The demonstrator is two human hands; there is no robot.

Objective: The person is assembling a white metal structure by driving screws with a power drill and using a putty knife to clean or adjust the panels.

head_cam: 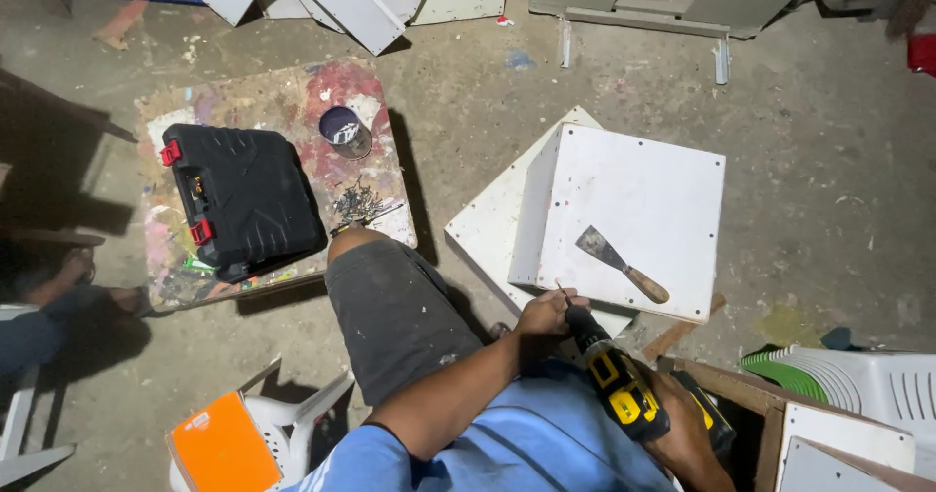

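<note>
Left fingers: the left hand (pixel 544 314) was pinched shut around the front of the cordless drill (pixel 616 383), at the chuck where the thin bit (pixel 563 293) stuck out.
Right fingers: the right hand (pixel 687 433) was wrapped tight on the drill's grip; the trigger finger could not be made out.
Drill: it sat over the person's lap, its bit pointing at the near edge of the white panel box (pixel 632 214) on the floor but not yet touching it.
Progress: the bit seemed to be getting seated; no screw looked driven at that edge, though the view was too dim to be sure.
Box top: a putty knife (pixel 621 264) lay loose on it.
Further out: a heap of screws (pixel 357 202), a small can (pixel 344 131) and a black tool case (pixel 244 199) rested on a paint-stained board (pixel 263 102).
</note>
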